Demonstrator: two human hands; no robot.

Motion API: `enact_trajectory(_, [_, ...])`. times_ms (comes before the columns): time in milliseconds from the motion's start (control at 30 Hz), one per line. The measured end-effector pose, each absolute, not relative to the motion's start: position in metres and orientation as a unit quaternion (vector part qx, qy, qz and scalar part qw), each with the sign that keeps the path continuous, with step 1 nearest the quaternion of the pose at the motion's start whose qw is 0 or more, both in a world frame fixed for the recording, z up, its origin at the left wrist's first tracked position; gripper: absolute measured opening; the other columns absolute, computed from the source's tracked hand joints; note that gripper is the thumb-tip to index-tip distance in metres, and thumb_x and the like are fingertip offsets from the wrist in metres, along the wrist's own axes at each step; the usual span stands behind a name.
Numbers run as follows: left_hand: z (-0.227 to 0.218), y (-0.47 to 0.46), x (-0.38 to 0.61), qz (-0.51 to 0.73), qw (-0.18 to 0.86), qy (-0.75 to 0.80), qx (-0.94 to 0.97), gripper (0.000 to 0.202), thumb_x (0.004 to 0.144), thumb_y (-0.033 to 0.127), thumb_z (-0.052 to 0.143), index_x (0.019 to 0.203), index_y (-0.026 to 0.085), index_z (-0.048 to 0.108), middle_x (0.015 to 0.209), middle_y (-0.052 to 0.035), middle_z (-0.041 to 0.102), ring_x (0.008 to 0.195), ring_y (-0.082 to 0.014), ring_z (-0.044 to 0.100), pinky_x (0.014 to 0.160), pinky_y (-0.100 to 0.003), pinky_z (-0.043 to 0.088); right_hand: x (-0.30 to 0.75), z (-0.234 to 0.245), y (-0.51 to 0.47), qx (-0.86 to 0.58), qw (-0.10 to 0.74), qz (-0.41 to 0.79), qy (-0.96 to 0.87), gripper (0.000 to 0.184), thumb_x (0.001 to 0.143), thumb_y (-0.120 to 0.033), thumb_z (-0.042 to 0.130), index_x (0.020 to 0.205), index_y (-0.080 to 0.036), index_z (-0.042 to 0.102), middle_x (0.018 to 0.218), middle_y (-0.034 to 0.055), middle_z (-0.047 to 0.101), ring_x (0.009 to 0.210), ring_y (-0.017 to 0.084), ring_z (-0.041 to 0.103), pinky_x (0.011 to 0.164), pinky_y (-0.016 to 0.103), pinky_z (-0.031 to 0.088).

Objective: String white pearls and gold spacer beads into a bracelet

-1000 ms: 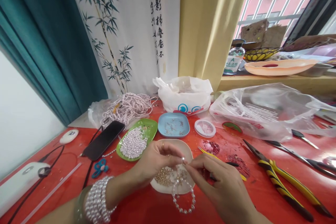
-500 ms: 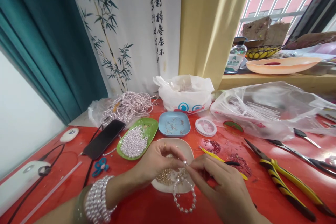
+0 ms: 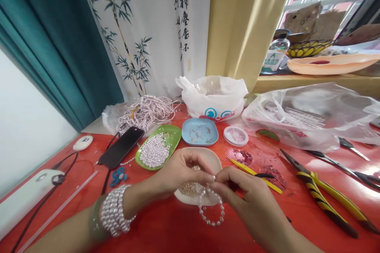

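My left hand (image 3: 181, 170) and my right hand (image 3: 246, 189) meet fingertip to fingertip over the cream dish (image 3: 218, 158). A small white bead (image 3: 213, 177) shows at the pinched tips of my left thumb and forefinger. From the right fingertips hangs a loop of clear and silvery beads, a beaded bracelet (image 3: 219, 221); its upper end is hidden by the fingers. Gold beads (image 3: 190, 189) lie in the dish below. Around my left wrist are wound several rows of pearl beads (image 3: 114, 211), beside a green bangle (image 3: 96, 221).
Behind the hands are a green dish (image 3: 175, 136) with pearl beads, a blue dish (image 3: 199, 123) with small findings, and a round clear case (image 3: 236, 136). Yellow tweezers (image 3: 252, 172) and long-nosed pliers (image 3: 320, 193) lie right; a phone (image 3: 121, 148) lies left.
The view has tilted down slightly, so the table sits higher in it. Both hands stay pinched together, and the bracelet loop still dangles beneath them.
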State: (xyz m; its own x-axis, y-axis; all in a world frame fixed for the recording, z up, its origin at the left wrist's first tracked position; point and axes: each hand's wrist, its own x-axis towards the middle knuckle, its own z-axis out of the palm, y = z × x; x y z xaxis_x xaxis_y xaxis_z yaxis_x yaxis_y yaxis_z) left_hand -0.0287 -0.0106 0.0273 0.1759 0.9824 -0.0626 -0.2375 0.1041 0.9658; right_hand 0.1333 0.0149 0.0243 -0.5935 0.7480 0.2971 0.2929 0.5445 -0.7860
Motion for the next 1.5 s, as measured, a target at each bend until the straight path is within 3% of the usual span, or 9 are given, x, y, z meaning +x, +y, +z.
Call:
enact_trajectory(167, [0.022,-0.008,-0.031,0.484,0.630,0.414,0.444,0.008,0.058,0.016,0.073,0.060,0.013,0.065,0.059,0.0005,0.060,0.056,-0.0078,0.052,0.054,-0.019,0.038,0.131,0.028,0.014,-0.378,0.234,0.491,-0.749,0.018,0.074,-0.027,0.051,0.058,-0.019,0.050,0.050,-0.0046,0.044,0.046,0.009,0.039,0.043,0.020,0.030])
enact_trajectory(400, [0.019,-0.006,-0.030,0.469,0.647,0.435,0.415,0.010,0.056,0.016,0.074,0.059,0.012,0.065,0.057,-0.0001,0.061,0.053,-0.0073,0.052,0.054,-0.019,0.039,0.129,0.037,0.020,-0.345,0.186,0.629,-0.672,0.028,0.073,-0.040,0.051,0.056,-0.019,0.044,0.046,-0.0054,0.044,0.044,0.008,0.041,0.048,0.021,0.037])
enact_trajectory(533, [0.020,-0.007,-0.028,0.454,0.689,0.430,0.365,0.014,0.055,0.019,0.075,0.059,0.011,0.064,0.054,0.0011,0.058,0.048,-0.0060,0.051,0.048,-0.017,0.039,0.131,0.030,0.021,-0.361,0.285,0.495,-0.737,0.023,0.073,-0.034,0.054,0.057,-0.019,0.048,0.049,-0.0051,0.045,0.045,0.009,0.043,0.043,0.020,0.036])
enact_trajectory(700, [0.019,-0.012,-0.026,0.455,0.728,0.401,0.320,0.016,0.058,0.020,0.073,0.069,0.011,0.065,0.062,-0.0004,0.060,0.052,-0.0070,0.055,0.052,-0.018,0.043,0.134,0.025,0.024,-0.242,0.408,0.252,-0.844,0.004,0.078,-0.023,0.055,0.080,-0.020,0.057,0.066,-0.0008,0.059,0.056,0.010,0.056,0.049,0.019,0.045])
enact_trajectory(933, [0.018,-0.012,-0.029,0.437,0.714,0.428,0.340,0.017,0.061,0.021,0.070,0.076,0.011,0.067,0.067,-0.0031,0.062,0.058,-0.0086,0.056,0.056,-0.019,0.043,0.141,0.025,0.032,-0.149,0.398,0.051,-0.904,0.022,0.087,-0.022,0.044,0.081,-0.017,0.064,0.068,0.0042,0.065,0.056,0.012,0.060,0.049,0.021,0.046])
enact_trajectory(1100, [0.027,-0.009,-0.032,0.392,0.618,0.498,0.465,0.015,0.063,0.021,0.067,0.077,0.015,0.069,0.070,-0.0018,0.064,0.058,-0.0085,0.053,0.057,-0.021,0.041,0.143,0.021,0.035,-0.169,0.327,0.091,-0.925,0.021,0.088,-0.024,0.042,0.082,-0.017,0.061,0.070,0.0050,0.068,0.057,0.014,0.062,0.049,0.023,0.046])
enact_trajectory(1367, [0.029,-0.006,-0.035,0.347,0.546,0.518,0.559,0.018,0.067,0.025,0.063,0.081,0.015,0.068,0.077,-0.0040,0.066,0.070,-0.0137,0.057,0.066,-0.026,0.042,0.143,0.022,0.039,-0.175,0.326,0.188,-0.910,0.010,0.081,-0.021,0.052,0.077,-0.019,0.060,0.064,0.0013,0.066,0.051,0.011,0.058,0.047,0.020,0.043])
enact_trajectory(1500, [0.029,-0.004,-0.037,0.343,0.437,0.568,0.607,0.017,0.071,0.023,0.058,0.084,0.015,0.067,0.085,-0.0054,0.066,0.076,-0.0161,0.058,0.071,-0.028,0.042,0.145,0.023,0.044,-0.215,0.315,0.241,-0.892,0.009,0.078,-0.021,0.056,0.071,-0.019,0.061,0.062,0.0010,0.065,0.051,0.011,0.057,0.048,0.021,0.043])
